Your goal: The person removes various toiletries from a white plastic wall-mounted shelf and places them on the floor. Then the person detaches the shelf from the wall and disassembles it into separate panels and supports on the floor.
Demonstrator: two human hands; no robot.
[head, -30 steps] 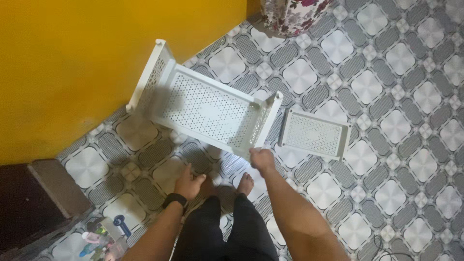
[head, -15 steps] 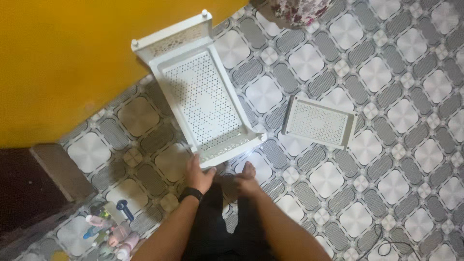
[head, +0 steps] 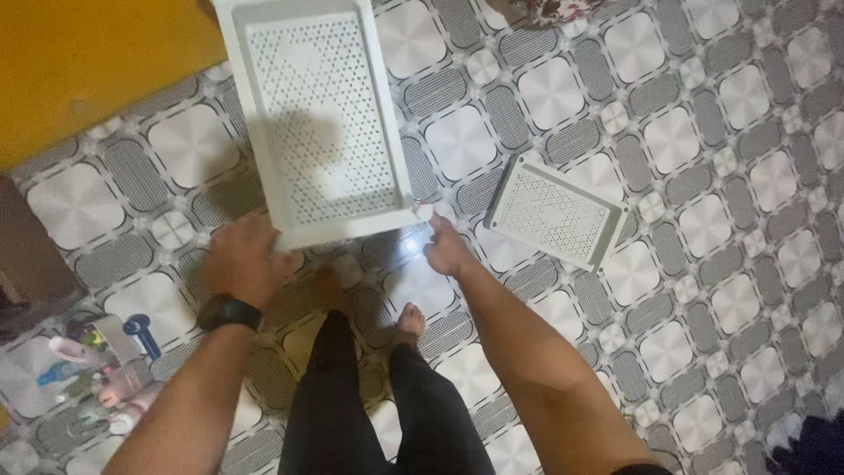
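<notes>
left hand (head: 244, 261): gripping near-left corner of large white perforated tray (head: 312, 119), black watch (head: 227, 311) on wrist
right hand (head: 447, 248): fingers closed on tray's near-right corner
large tray: held flat over tiled floor (head: 721, 264), far end by yellow wall (head: 88, 62)
small perforated panel (head: 554, 211): flat on floor, right of tray, apart from it
bottles (head: 88, 369): lower left on floor
</notes>
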